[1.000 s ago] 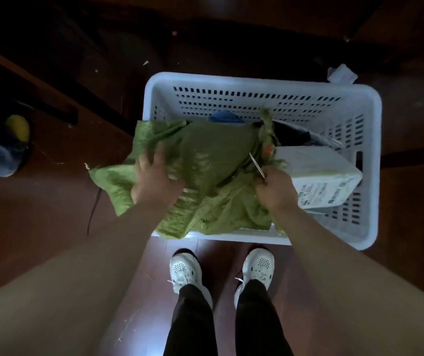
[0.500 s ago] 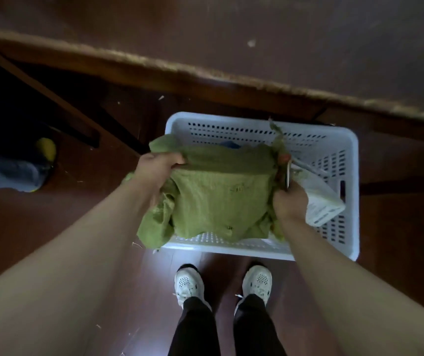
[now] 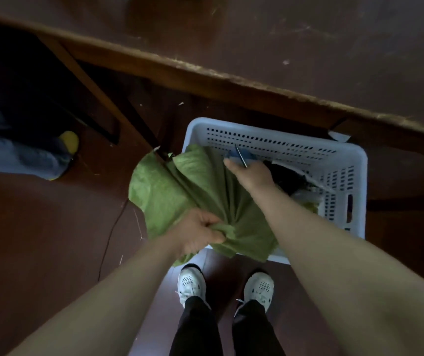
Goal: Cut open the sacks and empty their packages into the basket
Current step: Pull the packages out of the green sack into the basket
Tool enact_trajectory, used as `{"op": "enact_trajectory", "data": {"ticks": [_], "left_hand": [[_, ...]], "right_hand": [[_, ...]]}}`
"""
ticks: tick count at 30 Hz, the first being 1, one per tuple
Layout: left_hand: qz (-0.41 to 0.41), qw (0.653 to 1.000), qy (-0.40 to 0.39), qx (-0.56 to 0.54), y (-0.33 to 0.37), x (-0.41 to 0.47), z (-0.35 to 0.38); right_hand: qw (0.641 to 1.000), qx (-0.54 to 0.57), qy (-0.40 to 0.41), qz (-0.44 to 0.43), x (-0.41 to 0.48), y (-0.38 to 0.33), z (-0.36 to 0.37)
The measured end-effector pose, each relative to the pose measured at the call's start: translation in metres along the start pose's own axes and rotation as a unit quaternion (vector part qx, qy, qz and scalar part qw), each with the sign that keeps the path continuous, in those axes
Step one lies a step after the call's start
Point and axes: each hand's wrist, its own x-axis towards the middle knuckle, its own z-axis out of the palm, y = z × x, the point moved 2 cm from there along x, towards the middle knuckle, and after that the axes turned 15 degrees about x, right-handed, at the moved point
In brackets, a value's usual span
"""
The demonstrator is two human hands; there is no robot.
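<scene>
Bunching soft, light sack (image 3: 177,186) in curled left hand (image 3: 198,233), good hold there; right hand (image 3: 253,176) beyond grips blade (image 3: 240,155).

Single head view, looking steeply down, close over basket (image 3: 354,160), floor.

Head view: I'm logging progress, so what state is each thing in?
green sack: limp, bunched, draped over the basket's near-left rim.
left hand: grips the sack's bunched end.
right hand: holds the blade, over the sack.
blade: pointing away from the person.
basket: upright, packages inside.
</scene>
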Motion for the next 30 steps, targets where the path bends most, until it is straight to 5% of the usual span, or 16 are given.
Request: {"op": "enact_trajectory", "data": {"ticks": [7,11,15,19,21,24,26,30], "left_hand": [[-0.009,0.993,-0.095,0.075,-0.026,-0.005,0.006],[-0.093,0.995,-0.014,-0.04,-0.026,-0.005,-0.013],[-0.129,0.931,0.335,-0.061,-0.03,0.007,-0.059],[-0.065,0.958,0.226,0.165,-0.029,0.04,-0.074],[-0.073,0.955,0.222,0.18,-0.029,0.051,-0.078],[-0.081,0.916,0.381,0.093,-0.013,0.045,-0.093],[-0.035,0.888,0.454,-0.062,0.005,0.035,-0.105],[0.026,0.856,0.402,-0.324,0.039,0.015,-0.098]], "right_hand": [[0.983,-0.179,-0.037,0.029,0.008,0.02,0.047],[0.989,0.126,0.067,0.044,0.006,-0.002,0.033],[0.948,0.302,0.098,-0.017,-0.021,-0.03,0.016],[0.928,0.356,0.106,-0.033,-0.045,-0.024,0.018],[0.92,0.375,0.093,-0.07,-0.051,-0.033,0.013],[0.909,0.39,0.055,-0.139,-0.06,-0.037,0.008],[0.936,0.307,0.065,-0.159,-0.063,-0.027,0.005],[0.944,0.18,0.116,-0.249,-0.065,-0.038,0.002]]}}
